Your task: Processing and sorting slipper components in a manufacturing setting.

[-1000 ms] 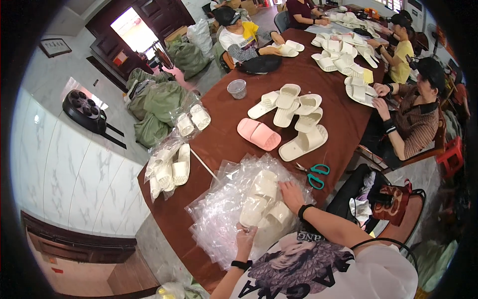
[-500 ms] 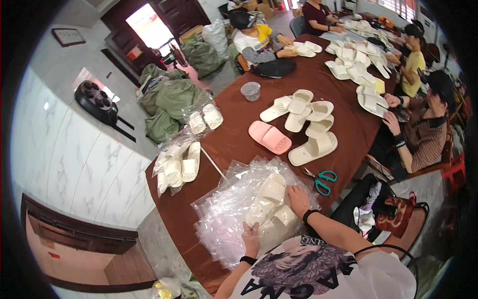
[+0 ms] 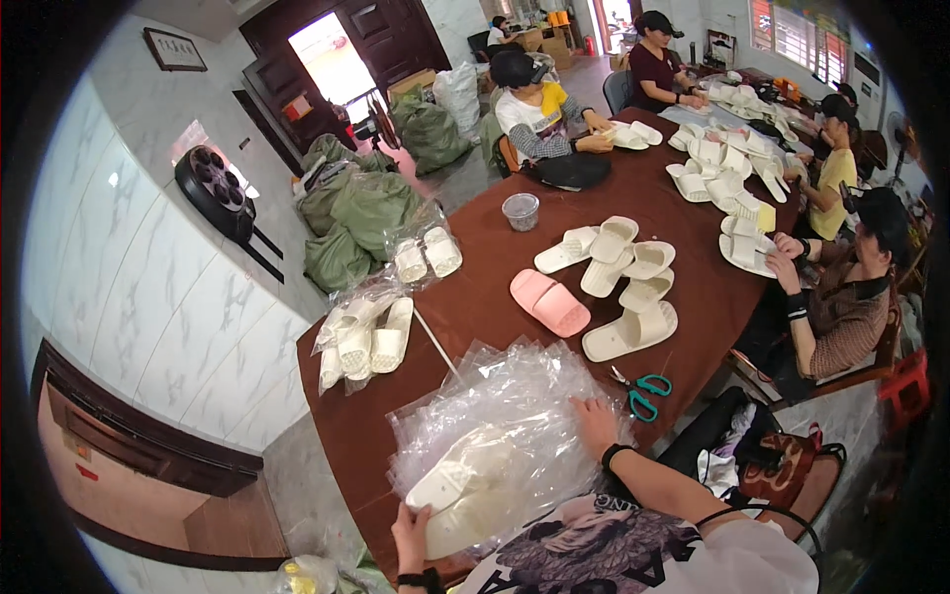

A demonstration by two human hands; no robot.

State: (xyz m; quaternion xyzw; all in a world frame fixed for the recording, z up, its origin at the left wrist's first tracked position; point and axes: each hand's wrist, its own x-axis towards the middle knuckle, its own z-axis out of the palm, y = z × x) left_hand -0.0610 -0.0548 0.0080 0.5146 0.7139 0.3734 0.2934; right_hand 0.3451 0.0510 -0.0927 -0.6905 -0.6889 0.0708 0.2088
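Note:
On the table's near end lies a broad stack of clear plastic bags (image 3: 534,381). A pair of white slippers (image 3: 440,485) rests at the stack's near left; clear film seems to cover part of them, and I cannot tell how far they are inside a bag. My left hand (image 3: 410,540) pinches the near left end of the slippers, thumb on top. With fingers stretched out, my right hand (image 3: 596,428) lies on the right side of the bag stack, holding nothing. Just right of that hand are teal-handled scissors (image 3: 645,396), their blades pointing away to the left.
Beyond the bags sit a pink slipper (image 3: 550,302) and several loose white slippers (image 3: 633,332). Bagged white slippers (image 3: 371,342) occupy the left edge, near a thin white stick (image 3: 435,340). A clear tub (image 3: 521,211) stands farther back. Co-workers handle slippers along the brown table (image 3: 475,257).
My left hand has moved left and nearer, taking the white slippers along. My right hand has come off them and stays on the bags. The whole view has shifted slightly.

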